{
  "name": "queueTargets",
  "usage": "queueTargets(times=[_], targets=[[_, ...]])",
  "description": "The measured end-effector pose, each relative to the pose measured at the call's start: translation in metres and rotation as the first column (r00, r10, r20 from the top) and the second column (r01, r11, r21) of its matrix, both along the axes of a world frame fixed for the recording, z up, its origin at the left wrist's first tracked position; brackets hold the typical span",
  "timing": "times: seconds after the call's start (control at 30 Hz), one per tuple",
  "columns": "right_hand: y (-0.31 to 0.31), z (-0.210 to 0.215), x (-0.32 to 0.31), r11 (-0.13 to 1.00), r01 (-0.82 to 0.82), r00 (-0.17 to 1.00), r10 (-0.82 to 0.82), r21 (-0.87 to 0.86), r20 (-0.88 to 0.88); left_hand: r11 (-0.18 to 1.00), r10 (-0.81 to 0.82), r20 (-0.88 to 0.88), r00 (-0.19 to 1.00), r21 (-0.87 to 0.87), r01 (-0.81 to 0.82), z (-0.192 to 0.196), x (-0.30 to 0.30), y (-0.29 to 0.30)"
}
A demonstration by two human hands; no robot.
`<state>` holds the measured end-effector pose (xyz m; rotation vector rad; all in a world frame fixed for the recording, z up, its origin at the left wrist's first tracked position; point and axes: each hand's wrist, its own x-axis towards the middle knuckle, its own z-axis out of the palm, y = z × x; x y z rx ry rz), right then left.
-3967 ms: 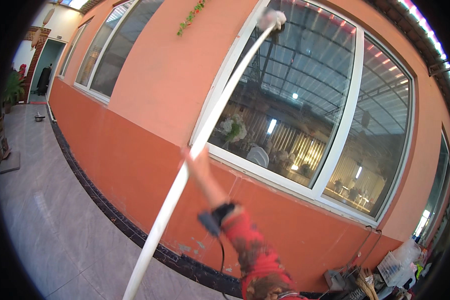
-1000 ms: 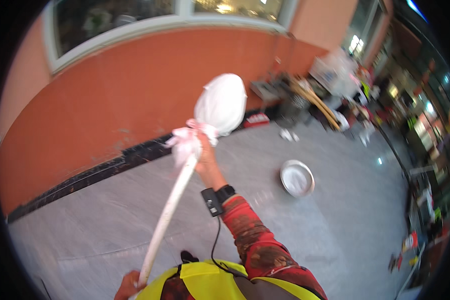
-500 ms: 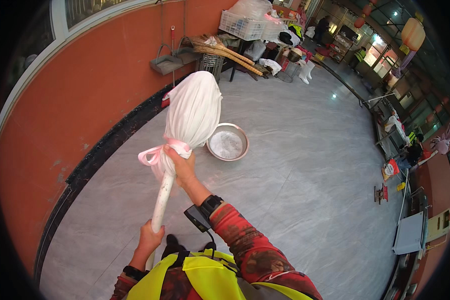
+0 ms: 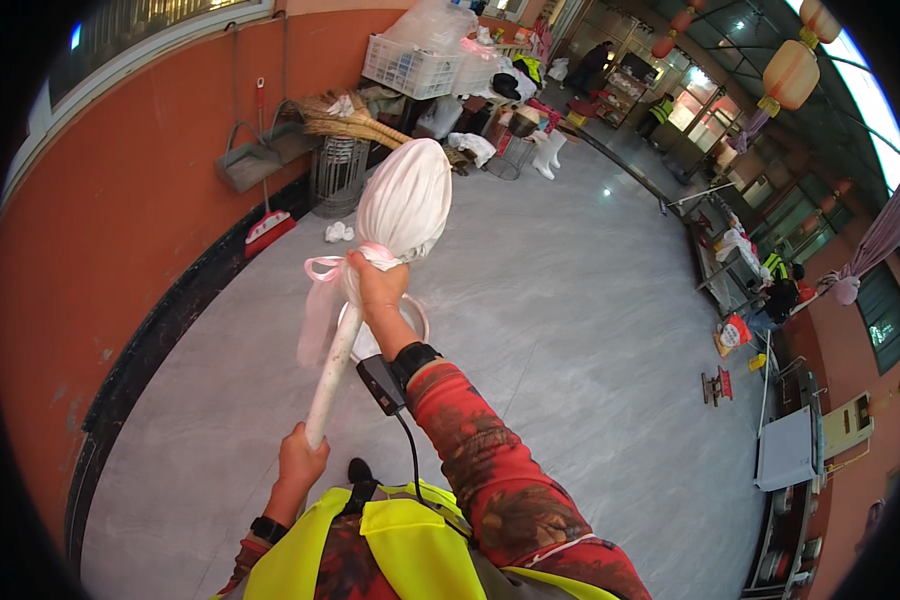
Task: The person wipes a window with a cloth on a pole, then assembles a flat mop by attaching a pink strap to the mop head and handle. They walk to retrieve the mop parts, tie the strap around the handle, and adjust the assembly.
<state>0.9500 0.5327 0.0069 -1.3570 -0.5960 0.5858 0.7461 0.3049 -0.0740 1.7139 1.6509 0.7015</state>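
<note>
Grey floor [image 4: 590,330] met an orange wall [image 4: 100,210]. Both hands, left hand [image 4: 298,462] and right hand [image 4: 378,285], gripped a white pole [image 4: 332,370] topped with bundled white cloth [image 4: 403,205].

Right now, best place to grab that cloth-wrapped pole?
Grip the bare white shaft of the pole, not the bulging cloth head. The shaft is thin and tilted, so wrap from the side. The right hand grips just below the tied cloth, the left hand at the low end.

white cloth bundle [image 4: 403,205], glossy grey floor [image 4: 570,330]
</note>
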Motion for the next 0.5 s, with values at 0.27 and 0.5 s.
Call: queueTargets(times=[0.27,0.5], targets=[[0.061,0.020,0.094,0.987,0.123,0.992,-0.123,-0.107,0.009,0.998,-0.060,0.049,0.997,-0.030,0.062,-0.003,0.069,0.056],[0.093,0.015,0.171,0.989,0.076,0.981,-0.097,-0.127,-0.170,0.998,0.000,-0.014,1.000,-0.061,-0.001,-0.022,0.140,0.063]])
